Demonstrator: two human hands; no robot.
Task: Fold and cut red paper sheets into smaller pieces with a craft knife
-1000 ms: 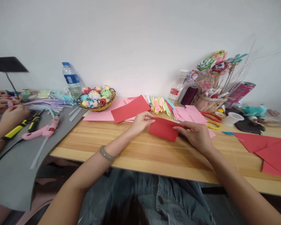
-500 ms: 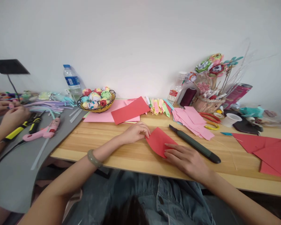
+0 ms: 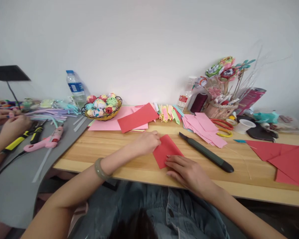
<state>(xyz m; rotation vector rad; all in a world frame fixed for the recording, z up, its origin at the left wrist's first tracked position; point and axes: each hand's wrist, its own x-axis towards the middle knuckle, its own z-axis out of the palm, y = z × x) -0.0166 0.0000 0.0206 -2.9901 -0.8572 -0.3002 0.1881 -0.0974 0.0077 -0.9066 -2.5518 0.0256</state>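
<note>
A small rectangle of red paper [image 3: 165,149] lies tilted on the wooden table in front of me, its right side curling over. My left hand [image 3: 149,142] is closed at the paper's upper left edge, its fingertips mostly turned from view. Lower down, my right hand [image 3: 189,171] has its fingers laid over the lower right part of the paper, with the thumb beside the near edge. Just right of the paper rests a dark green utility knife [image 3: 206,152] with its black tip pointing up and left.
Pink paper pieces [image 3: 205,129], red-handled scissors [image 3: 223,124] and red sheets [image 3: 289,162] lie to the right. Behind are a basket of paper flowers [image 3: 102,116] and a long red strip [image 3: 139,118]. At left, another person's hands [image 3: 13,124] work near a pink glue gun [image 3: 48,141].
My right hand has slid left and slightly down over the red paper, whose right side now curls over more. My left hand has turned, staying at the upper left edge.
</note>
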